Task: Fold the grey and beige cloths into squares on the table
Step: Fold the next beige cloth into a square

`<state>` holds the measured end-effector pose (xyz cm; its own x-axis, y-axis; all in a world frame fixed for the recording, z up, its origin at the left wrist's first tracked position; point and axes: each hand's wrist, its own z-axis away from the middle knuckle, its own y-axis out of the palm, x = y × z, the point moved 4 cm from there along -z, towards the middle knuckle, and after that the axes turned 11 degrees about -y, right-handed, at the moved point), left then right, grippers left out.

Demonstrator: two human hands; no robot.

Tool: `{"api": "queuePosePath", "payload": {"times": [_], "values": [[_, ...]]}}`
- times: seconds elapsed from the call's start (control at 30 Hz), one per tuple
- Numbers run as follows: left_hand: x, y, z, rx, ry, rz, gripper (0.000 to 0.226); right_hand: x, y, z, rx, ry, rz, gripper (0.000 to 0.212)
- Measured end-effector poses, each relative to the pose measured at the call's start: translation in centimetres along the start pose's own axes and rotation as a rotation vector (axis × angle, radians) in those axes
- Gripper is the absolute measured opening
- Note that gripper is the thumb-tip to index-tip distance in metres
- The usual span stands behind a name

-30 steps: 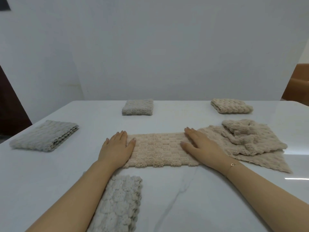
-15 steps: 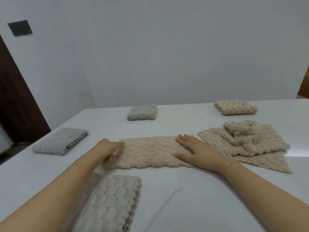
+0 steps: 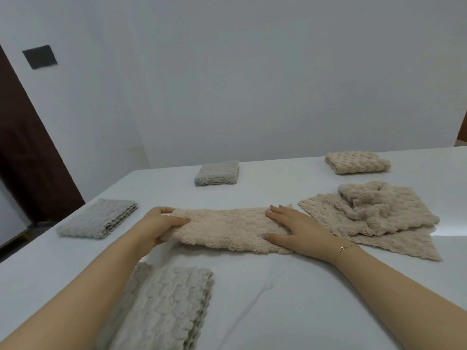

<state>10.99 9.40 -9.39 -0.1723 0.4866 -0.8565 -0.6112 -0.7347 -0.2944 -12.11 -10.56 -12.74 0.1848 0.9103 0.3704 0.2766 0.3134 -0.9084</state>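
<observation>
Here the beige strip (image 3: 227,232) is lying with its long axis running left to right between the hands. The left hand (image 3: 158,227) is gripping its left end, fingers curled over; the right hand (image 3: 299,232) is pressing flat on its right end.

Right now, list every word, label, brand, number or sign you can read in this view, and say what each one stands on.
None: no readable text anywhere in the head view.
Beige cloth under the hands: plain, no tag showing.
Folded grey cloths and folded beige cloth: no labels visible.
Dark square plate on the wall: blank.
Bracelet charm: too small to tell any marking.
</observation>
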Motion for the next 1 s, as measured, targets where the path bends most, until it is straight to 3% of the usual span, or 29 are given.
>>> {"api": "queuePosePath", "payload": {"times": [0.07, 0.17, 0.27, 0.33, 0.5, 0.73, 0.87, 1.0], "values": [[-0.9, 0.1, 0.9, -0.114, 0.139, -0.009, 0.057, -0.1, 0.0, 0.1, -0.002, 0.004, -0.015, 0.072], [-2.6, 1.2, 2.7, -0.150, 0.336, -0.048, 0.062, 0.0, -0.2, 0.0, -0.042, 0.001, -0.101, 0.061], [-4.2, 3.0, 4.6, -0.122, 0.456, -0.133, 0.055, -0.6, -0.3, -0.1, -0.111, 0.072, -0.422, 0.047], [-5.1, 4.6, 5.6, -0.073, 0.498, -0.165, 0.050, -1.1, -0.2, -0.1, -0.137, 0.123, -0.592, 0.048], [-5.4, 8.2, 6.9, -0.029, 0.589, -0.249, 0.045, -1.7, -0.2, -0.4, -0.187, 0.188, -0.744, 0.067], [-2.1, 11.1, 6.4, 0.074, 0.680, -0.601, 0.058, -1.8, -0.6, -0.5, -0.248, 0.217, -0.751, 0.063], [-0.3, 10.1, 6.1, -0.151, 0.790, -0.909, 0.063, -1.9, -0.4, -0.6, -0.303, 0.229, -0.682, 0.051], [1.4, 8.9, 4.8, -0.135, 0.746, -0.697, 0.056, -1.3, -0.5, -0.6, -0.324, 0.241, -0.585, 0.039]]}}
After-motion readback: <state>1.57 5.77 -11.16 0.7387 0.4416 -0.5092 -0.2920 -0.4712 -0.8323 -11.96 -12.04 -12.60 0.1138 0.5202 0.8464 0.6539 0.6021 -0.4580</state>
